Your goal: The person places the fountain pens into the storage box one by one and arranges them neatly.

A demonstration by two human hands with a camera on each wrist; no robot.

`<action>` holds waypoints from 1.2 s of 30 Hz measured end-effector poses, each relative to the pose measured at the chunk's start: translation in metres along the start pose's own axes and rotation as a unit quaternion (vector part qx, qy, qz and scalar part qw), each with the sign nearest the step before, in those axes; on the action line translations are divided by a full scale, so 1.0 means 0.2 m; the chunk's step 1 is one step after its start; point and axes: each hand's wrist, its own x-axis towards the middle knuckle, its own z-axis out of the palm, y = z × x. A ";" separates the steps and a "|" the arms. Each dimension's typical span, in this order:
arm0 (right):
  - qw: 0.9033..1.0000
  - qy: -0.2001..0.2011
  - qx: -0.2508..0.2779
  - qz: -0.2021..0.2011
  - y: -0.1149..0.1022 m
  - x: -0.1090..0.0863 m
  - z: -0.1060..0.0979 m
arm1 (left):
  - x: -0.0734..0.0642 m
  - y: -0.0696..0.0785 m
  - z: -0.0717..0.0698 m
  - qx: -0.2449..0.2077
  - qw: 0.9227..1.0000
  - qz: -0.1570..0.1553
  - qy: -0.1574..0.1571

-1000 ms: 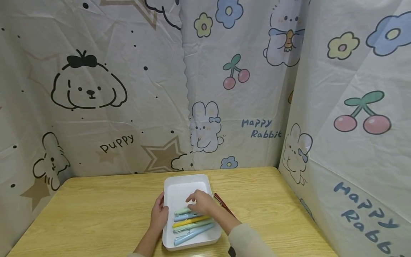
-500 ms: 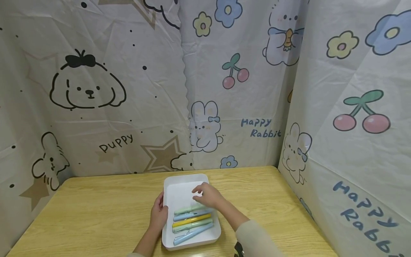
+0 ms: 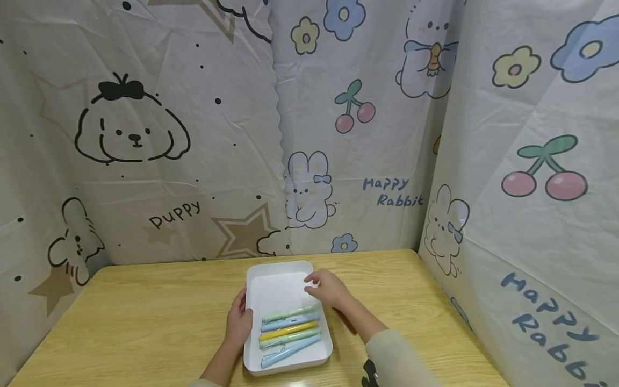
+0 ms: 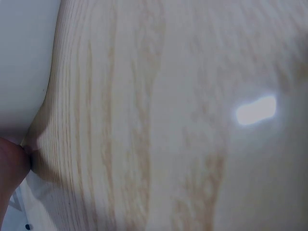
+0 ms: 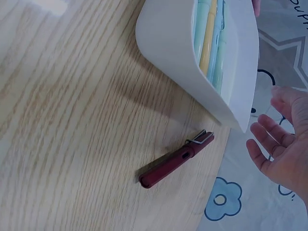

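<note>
My left hand holds the left side of a white tray, thumb at the rim and fingers along the outer wall. In the left wrist view one finger shows low against the tray's wall. Several pens lie side by side across the tray's near half: light green, light blue and yellow among them. My right hand hovers over the tray's right rim with loosely bent fingers and nothing in them. On the table right of the tray lies a dark red pen, partly covered by the right forearm in the head view.
The wooden table extends to both sides of the tray. Printed cloth with cartoon dogs and rabbits hangs behind it, and another cloth wall stands at the right.
My right hand has moved from above the pens rightward and a little away, to the tray's right rim, uncovering the farthest green pen. The left hand, tray and pens have stayed put.
</note>
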 end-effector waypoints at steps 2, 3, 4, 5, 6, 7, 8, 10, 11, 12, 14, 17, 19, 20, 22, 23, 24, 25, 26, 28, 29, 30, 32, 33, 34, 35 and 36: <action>1.000 0.003 0.002 0.009 0.02 -0.01 -0.01 | 0.00 0.00 0.00 -0.001 1.000 0.001 0.000; 1.000 0.006 0.003 0.014 0.03 -0.01 -0.01 | 0.00 0.00 0.00 -0.001 1.000 0.002 0.000; 1.000 0.008 0.002 0.018 0.03 -0.01 -0.01 | 0.00 0.00 0.00 -0.001 1.000 0.002 0.000; 1.000 0.010 0.003 0.022 0.04 -0.02 -0.02 | 0.00 0.00 0.00 -0.001 1.000 0.002 0.000; 1.000 0.012 0.006 0.024 0.05 -0.02 -0.02 | 0.00 0.00 0.00 -0.001 1.000 0.001 -0.001; 1.000 0.014 0.009 0.025 0.06 -0.03 -0.02 | 0.00 0.00 0.00 -0.001 1.000 0.001 0.000; 0.999 0.016 0.009 0.030 0.07 -0.03 -0.03 | 0.00 0.00 0.00 -0.001 1.000 0.001 0.000; 0.999 0.022 0.008 0.037 0.08 -0.04 -0.03 | 0.00 0.00 0.00 -0.001 1.000 0.001 0.001; 0.999 0.024 0.008 0.041 0.09 -0.04 -0.03 | 0.00 0.00 0.00 -0.001 1.000 0.001 0.001; 0.999 0.026 0.005 0.046 0.10 -0.04 -0.04 | 0.00 0.00 0.00 -0.001 1.000 0.001 0.002; 0.998 0.029 -0.003 0.056 0.12 -0.05 -0.04 | 0.00 0.00 0.00 0.000 1.000 0.001 0.003; 0.998 0.032 -0.006 0.061 0.14 -0.06 -0.04 | 0.00 0.00 0.00 0.001 1.000 -0.001 0.004; 0.998 0.035 -0.005 0.061 0.15 -0.07 -0.04 | 0.00 0.00 0.00 0.001 1.000 -0.001 0.004; 0.997 0.036 -0.005 0.062 0.16 -0.07 -0.04 | 0.00 0.00 0.00 0.000 1.000 -0.002 0.004; 0.997 0.038 -0.004 0.068 0.17 -0.08 -0.03 | 0.00 0.00 0.00 0.000 1.000 -0.002 0.004; 0.997 0.037 -0.006 0.072 0.18 -0.08 -0.03 | 0.00 -0.01 0.00 0.001 1.000 -0.002 0.004; 0.996 0.037 -0.006 0.076 0.18 -0.09 -0.03 | 0.00 -0.01 0.00 0.001 1.000 -0.003 0.003; 0.996 0.036 -0.008 0.078 0.19 -0.09 -0.03 | 0.00 -0.01 0.00 0.001 1.000 -0.002 0.003; 0.996 0.036 -0.007 0.083 0.20 -0.09 -0.03 | 0.00 -0.01 0.00 0.001 1.000 -0.002 0.003; 0.995 0.035 -0.006 0.092 0.22 -0.10 -0.02 | 0.00 -0.01 0.00 0.000 1.000 -0.002 0.002; 0.995 0.035 -0.005 0.096 0.23 -0.10 -0.01 | 0.00 -0.01 0.00 0.000 1.000 -0.002 0.002; 0.994 0.036 -0.002 0.099 0.24 -0.10 -0.01 | 0.00 -0.01 0.00 0.000 1.000 -0.002 0.002; 0.993 0.038 0.006 0.108 0.25 -0.11 0.00 | 0.00 -0.01 0.00 0.000 1.000 -0.002 0.002; 0.993 0.039 0.006 0.112 0.26 -0.12 0.01 | 0.00 0.00 0.00 0.000 1.000 -0.002 0.002; 0.993 0.040 0.009 0.115 0.27 -0.12 0.01 | 0.00 0.00 0.00 -0.001 1.000 -0.002 0.002; 0.992 0.041 0.010 0.115 0.27 -0.12 0.02 | 0.00 0.00 0.00 -0.002 1.000 -0.002 0.002; 0.992 0.042 0.015 0.117 0.28 -0.13 0.02 | 0.00 0.00 0.00 -0.003 1.000 -0.001 0.002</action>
